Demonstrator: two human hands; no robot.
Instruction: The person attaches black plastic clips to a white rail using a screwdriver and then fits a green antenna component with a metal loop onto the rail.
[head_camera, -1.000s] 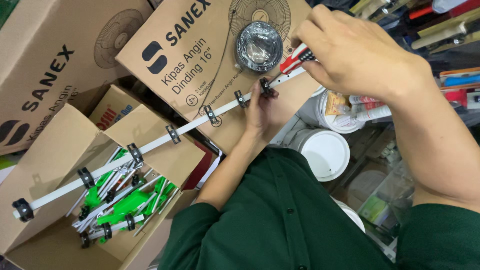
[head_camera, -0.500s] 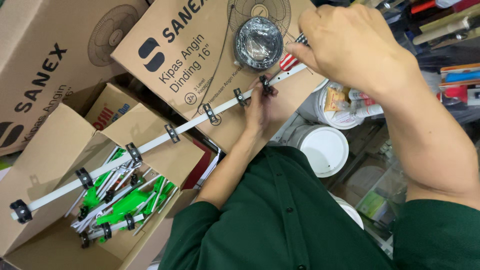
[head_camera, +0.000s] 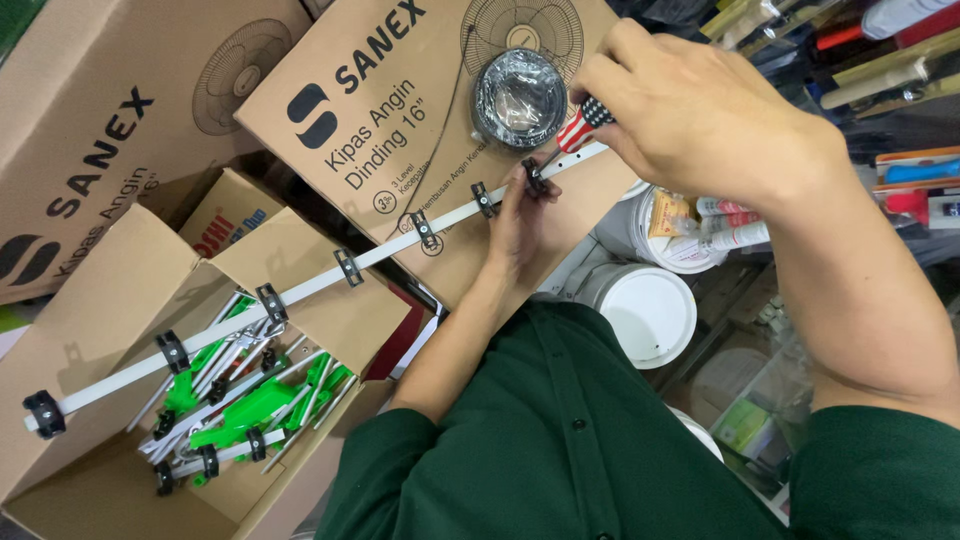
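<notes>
A long white rod (head_camera: 310, 285) with several black clips along it runs from lower left to upper right. My left hand (head_camera: 522, 215) pinches the black clip (head_camera: 533, 180) near the rod's upper end. My right hand (head_camera: 700, 115) grips a screwdriver (head_camera: 572, 135) with a red, white and dark handle; its tip meets that clip. A coil of black cable (head_camera: 518, 97) in clear wrap lies on the cardboard box just above the clip.
Large cardboard fan boxes (head_camera: 380, 130) lie at top and left. An open carton (head_camera: 120, 330) at lower left holds green and white antenna parts (head_camera: 245, 405). White plastic buckets (head_camera: 650, 310) stand at centre right, and shelves of tools (head_camera: 880, 70) fill the upper right.
My right hand with the screwdriver has shifted slightly left and down along the rod end. The left hand stays on the clip.
</notes>
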